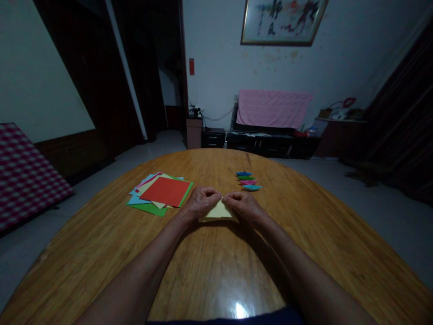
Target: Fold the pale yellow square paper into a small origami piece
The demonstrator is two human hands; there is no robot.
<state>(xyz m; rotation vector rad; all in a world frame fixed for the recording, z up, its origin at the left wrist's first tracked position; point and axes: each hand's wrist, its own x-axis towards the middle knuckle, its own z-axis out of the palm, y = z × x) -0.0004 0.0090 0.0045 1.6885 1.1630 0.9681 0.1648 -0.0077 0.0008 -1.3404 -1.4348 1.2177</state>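
A pale yellow folded paper (219,212) lies on the round wooden table (304,253) in front of me. My left hand (200,201) pinches its upper left edge with curled fingers. My right hand (244,204) pinches the upper right edge the same way, and the two hands almost meet at the paper's top point. A stack of coloured paper sheets (161,193), red on top with green, blue and pink below, sits just left of my left hand. A short row of small folded paper shapes (248,180) in blue, green and pink lies beyond my right hand.
A red checked cushion (23,171) stands at the far left beyond the table edge. Across the room a dark low cabinet (260,142) carries a pink cloth (272,108), under a framed picture (282,20). A dark doorway (149,72) opens at the back left.
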